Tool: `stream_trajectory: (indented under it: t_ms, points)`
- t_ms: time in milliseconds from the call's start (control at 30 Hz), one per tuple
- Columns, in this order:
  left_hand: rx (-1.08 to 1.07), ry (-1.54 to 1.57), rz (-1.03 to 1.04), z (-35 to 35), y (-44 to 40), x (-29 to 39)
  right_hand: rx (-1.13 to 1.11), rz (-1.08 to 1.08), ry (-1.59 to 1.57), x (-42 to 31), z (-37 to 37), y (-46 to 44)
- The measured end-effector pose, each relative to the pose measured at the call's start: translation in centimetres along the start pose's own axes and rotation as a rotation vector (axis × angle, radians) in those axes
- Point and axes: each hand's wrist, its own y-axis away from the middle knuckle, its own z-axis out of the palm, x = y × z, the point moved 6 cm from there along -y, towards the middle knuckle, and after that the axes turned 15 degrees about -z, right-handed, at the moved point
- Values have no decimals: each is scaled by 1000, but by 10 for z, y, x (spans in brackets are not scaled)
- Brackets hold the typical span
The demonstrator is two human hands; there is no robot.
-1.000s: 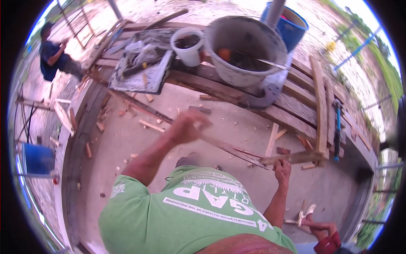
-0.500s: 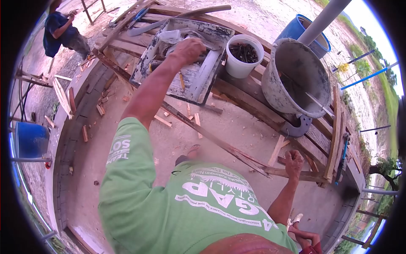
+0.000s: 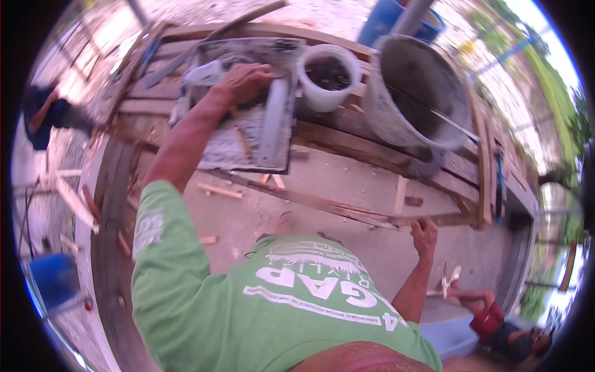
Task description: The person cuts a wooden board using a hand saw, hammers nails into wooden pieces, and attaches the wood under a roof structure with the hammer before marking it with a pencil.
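My left hand (image 3: 246,84) is over a dark, cement-stained tray (image 3: 288,158), its fingers curled downward among the contents; whatever they grip is hidden. Beside it in the tray are a long pale grey bar (image 3: 273,121), a whitish plastic piece (image 3: 206,72) and a thin orange-brown stick (image 3: 243,141). My right hand (image 3: 424,237) hangs at the near side of the wooden bench, fingers curled together, close to the end of a wooden rail (image 3: 443,219). Nothing can be made out inside it.
A white bucket (image 3: 327,99) with dark bits stands right of the tray, then a large cement-smeared bucket (image 3: 378,102) with a stick. Wood scraps (image 3: 220,191) litter the floor. One person (image 3: 43,118) is at far left; another (image 3: 496,325) sits at lower right.
The view has shifted, so the bench sits further left and the seated person shows more. My left hand remains in the tray, nearer its middle. My right hand stays curled by the rail.
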Motion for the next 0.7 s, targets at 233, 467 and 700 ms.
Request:
stream_trajectory:
  t_ms: [233,467,700]
  points:
    - [406,482,-455,-65,14,9,495,-62,373,-15,-128,-23]
    - [404,1154,-508,-113,93,119,225,56,956,61,-220,-92]
    - [-222,1359,-429,-47,115,332,-132,81,775,83,-218,-127]
